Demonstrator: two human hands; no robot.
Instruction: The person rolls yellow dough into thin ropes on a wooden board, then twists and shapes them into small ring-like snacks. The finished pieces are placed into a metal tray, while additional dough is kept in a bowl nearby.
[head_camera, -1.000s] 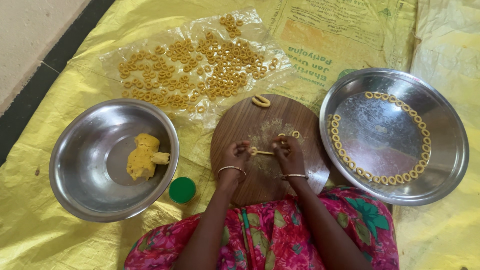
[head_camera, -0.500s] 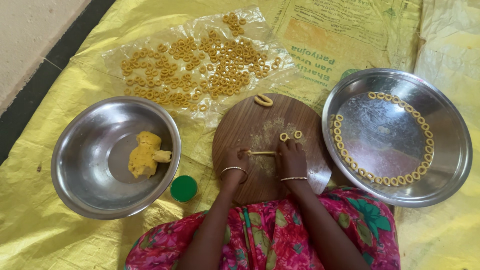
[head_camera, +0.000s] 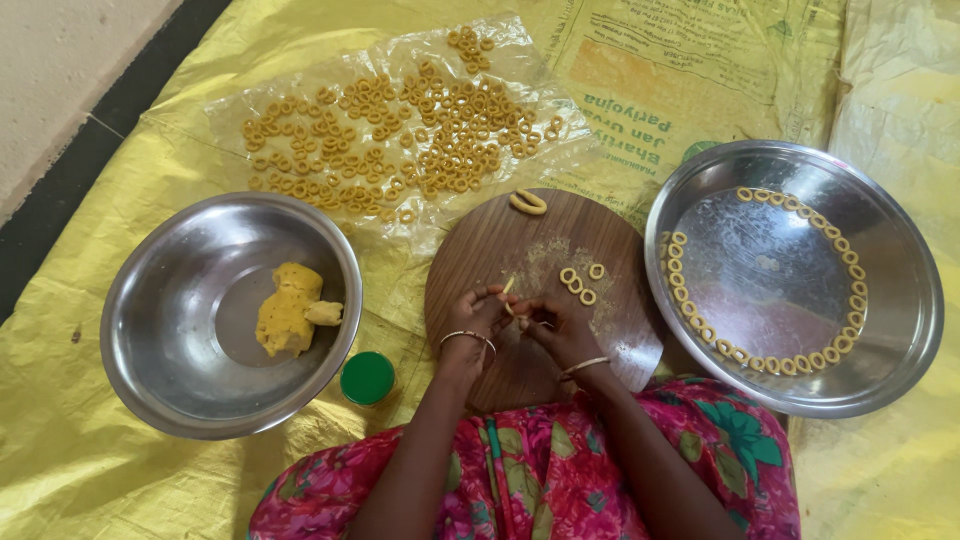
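- A bowl (head_camera: 160, 385) is holding a dough lump (head_camera: 285, 310).
- The left hand (head_camera: 478, 312) and right hand (head_camera: 560, 325) are pinching a thin dough strip (head_camera: 508, 288) over the board (head_camera: 480, 240).
- Three rings (head_camera: 580, 283) are lying just beside them.
- A plate (head_camera: 900, 340) is sitting rightmost.

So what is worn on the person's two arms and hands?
Both forearms are bare, without sleeves. The left hand has a thin metal bangle at the wrist, and the right hand has a similar one. No rings or gloves can be made out.
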